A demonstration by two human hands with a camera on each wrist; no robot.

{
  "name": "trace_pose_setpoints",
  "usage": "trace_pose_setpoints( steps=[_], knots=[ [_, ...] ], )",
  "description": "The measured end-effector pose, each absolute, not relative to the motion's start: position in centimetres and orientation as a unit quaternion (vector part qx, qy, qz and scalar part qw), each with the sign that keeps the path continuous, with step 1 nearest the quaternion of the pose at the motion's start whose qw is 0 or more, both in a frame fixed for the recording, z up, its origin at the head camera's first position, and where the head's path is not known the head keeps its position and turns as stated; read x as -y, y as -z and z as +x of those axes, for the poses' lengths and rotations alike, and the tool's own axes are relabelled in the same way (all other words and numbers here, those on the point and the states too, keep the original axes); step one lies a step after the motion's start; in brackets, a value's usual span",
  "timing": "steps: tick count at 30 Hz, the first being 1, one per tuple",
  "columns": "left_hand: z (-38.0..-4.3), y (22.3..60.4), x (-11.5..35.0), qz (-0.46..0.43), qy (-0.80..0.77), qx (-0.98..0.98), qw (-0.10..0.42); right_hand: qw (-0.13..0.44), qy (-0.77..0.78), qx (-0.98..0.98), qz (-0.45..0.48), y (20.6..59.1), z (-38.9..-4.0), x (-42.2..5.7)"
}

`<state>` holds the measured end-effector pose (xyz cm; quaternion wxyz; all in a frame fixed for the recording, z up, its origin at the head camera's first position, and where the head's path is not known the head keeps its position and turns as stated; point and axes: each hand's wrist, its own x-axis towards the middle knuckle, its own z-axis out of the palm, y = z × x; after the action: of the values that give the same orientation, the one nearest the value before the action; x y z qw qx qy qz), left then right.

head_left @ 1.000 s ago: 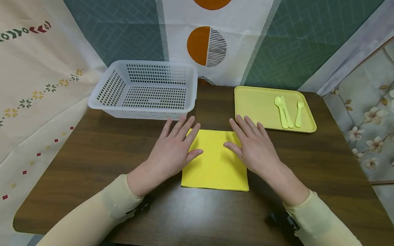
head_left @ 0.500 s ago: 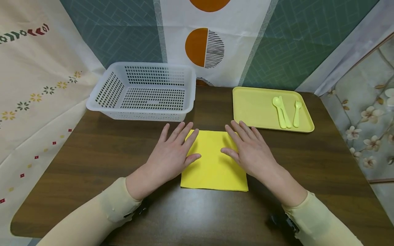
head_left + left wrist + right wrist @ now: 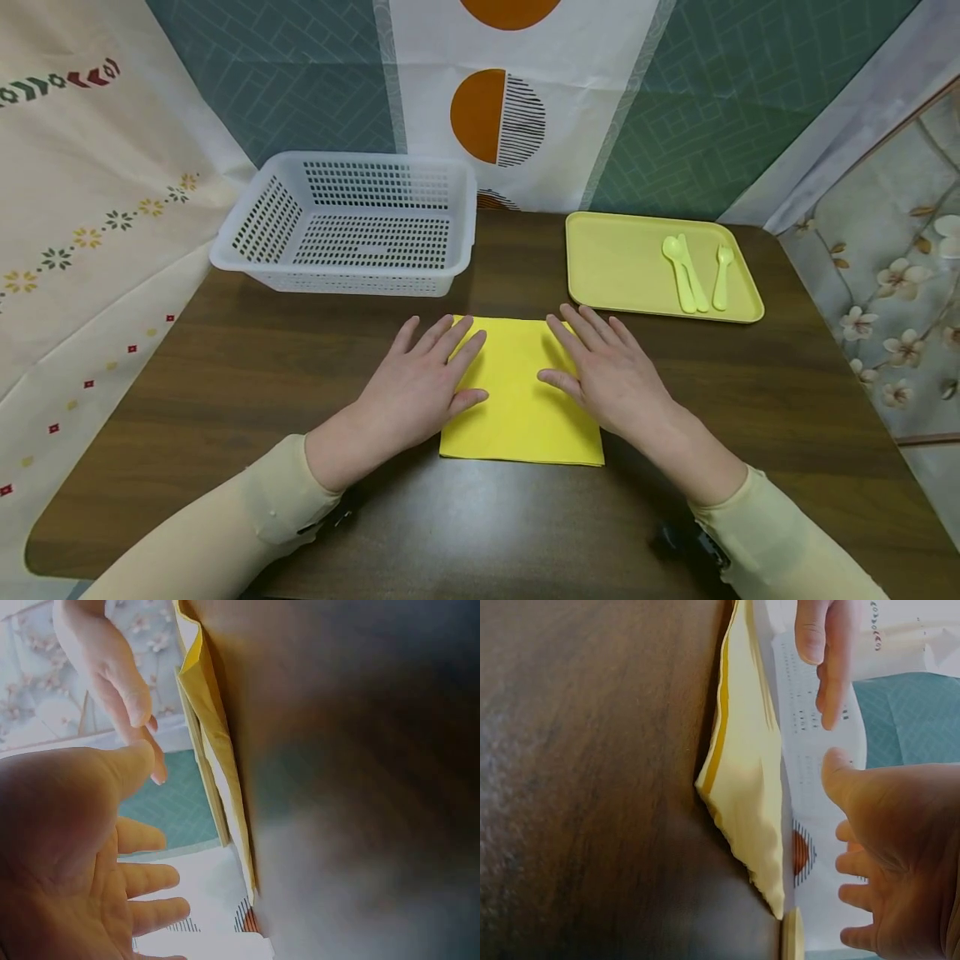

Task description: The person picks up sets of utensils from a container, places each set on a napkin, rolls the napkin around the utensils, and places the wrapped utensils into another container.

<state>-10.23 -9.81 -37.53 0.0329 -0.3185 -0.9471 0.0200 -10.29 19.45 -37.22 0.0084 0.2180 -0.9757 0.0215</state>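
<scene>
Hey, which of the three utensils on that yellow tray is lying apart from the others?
The fork, rightmost on the tray in the head view; a bare strip separates it from the spoon and knife, which lie close together.

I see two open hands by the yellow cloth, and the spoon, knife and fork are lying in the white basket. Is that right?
Not quite: the spoon, knife and fork aren't in the white basket. The head view shows them lying on the yellow tray. The left hand and right hand are indeed open by the yellow cloth.
</scene>
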Motion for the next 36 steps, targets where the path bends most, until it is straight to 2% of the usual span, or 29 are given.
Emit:
trace_pose_setpoints(
  steps=[13,24,36],
  knots=[
    [-9.5,37.8,9.5,-0.343,-0.023,0.939,-0.017,-0.028,-0.026,0.968,0.25,37.8,-10.1,-19.7],
    [-8.8,38.1,9.5,-0.382,-0.026,0.924,0.008,-0.043,-0.033,0.961,0.273,38.1,-10.2,-20.3],
    [-8.6,38.3,9.3,-0.388,-0.049,0.92,-0.025,-0.074,-0.04,0.955,0.285,38.3,-10.3,-20.5]
  ],
)
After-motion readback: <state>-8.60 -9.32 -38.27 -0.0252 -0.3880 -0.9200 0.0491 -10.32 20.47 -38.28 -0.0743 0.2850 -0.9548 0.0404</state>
